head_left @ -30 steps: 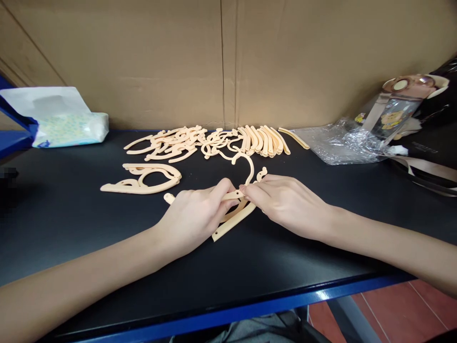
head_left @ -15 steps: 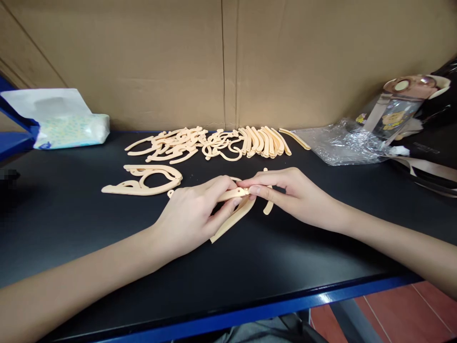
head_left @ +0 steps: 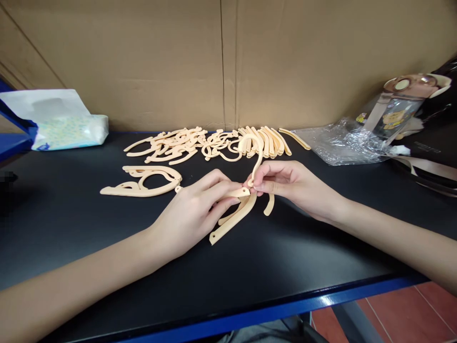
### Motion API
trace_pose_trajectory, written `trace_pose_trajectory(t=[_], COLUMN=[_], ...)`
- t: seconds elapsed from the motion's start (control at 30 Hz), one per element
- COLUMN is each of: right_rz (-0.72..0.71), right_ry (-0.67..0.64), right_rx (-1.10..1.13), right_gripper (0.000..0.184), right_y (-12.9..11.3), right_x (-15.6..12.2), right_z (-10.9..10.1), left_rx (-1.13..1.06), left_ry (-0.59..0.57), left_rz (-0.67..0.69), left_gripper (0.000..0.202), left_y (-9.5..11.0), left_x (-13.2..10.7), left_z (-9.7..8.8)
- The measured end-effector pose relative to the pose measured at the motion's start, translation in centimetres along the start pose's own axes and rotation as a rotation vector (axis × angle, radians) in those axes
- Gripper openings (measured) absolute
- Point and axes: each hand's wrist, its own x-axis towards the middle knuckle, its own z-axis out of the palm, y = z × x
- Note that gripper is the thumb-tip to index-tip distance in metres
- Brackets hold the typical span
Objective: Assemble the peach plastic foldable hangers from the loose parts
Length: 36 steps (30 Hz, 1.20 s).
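Note:
My left hand [head_left: 200, 207] is closed round a cream plastic hanger arm [head_left: 240, 192] whose holed end sticks out past the fingertips. Between the thumb and fingers of my right hand [head_left: 289, 183] is the base of a curved hanger hook [head_left: 259, 155], raised upright beside that holed end. I cannot tell whether hook and arm touch. Beneath my hands another hanger arm [head_left: 232, 224] lies on the black table, and a short curved piece [head_left: 269, 205] rests near my right fingers. A folded hanger [head_left: 143, 190] sits left of my left hand.
Loose hanger pieces [head_left: 174, 145] and a row of hanger arms [head_left: 267, 140] lie along the back by a cardboard wall [head_left: 143, 62]. A tissue pack [head_left: 71, 128] is at left. Crumpled plastic wrap [head_left: 346, 143] and a bottle [head_left: 400, 109] stand at right.
The hook has come up into view in my right hand, curving above the fingers. My right fingers have curled more, and more of the arm lying underneath shows.

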Motion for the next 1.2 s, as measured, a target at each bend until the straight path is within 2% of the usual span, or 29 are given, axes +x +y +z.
trace_pose_trajectory(t=[0.13, 0.23, 0.3, 0.47, 0.6, 0.8, 1.2], right_rz=[0.037, 0.047, 0.042, -0.021, -0.004, 0.069, 0.155], right_ry=[0.028, 0.032, 0.028, 0.018, -0.001, -0.029, -0.099], right_rx=[0.063, -0.007, -0.07, -0.187, -0.21, -0.045, 0.098], right_gripper=[0.011, 0.034, 0.041, 0.025, 0.022, 0.031, 0.02], right_y=[0.14, 0.11, 0.12, 0.2, 0.28, 0.75, 0.79], right_x=[0.13, 0.22, 0.26, 0.23, 0.25, 0.48, 0.65], right_z=[0.0, 0.0, -0.02, -0.15, -0.29, -0.45, -0.47], left_rx=[-0.006, -0.001, 0.017, 0.028, 0.001, -0.049, -0.098], left_ry=[0.01, 0.0, -0.008, 0.022, 0.056, 0.028, 0.015], left_rz=[-0.016, -0.028, -0.037, -0.043, -0.034, -0.038, 0.014], left_gripper=[0.016, 0.014, 0.014, 0.016, 0.016, 0.016, 0.019], left_y=[-0.06, -0.09, -0.1, -0.06, -0.09, -0.18, 0.05], left_x=[0.0, 0.05, 0.09, -0.01, -0.11, 0.12, 0.26], left_z=[-0.09, -0.07, -0.03, -0.16, -0.26, -0.07, 0.0])
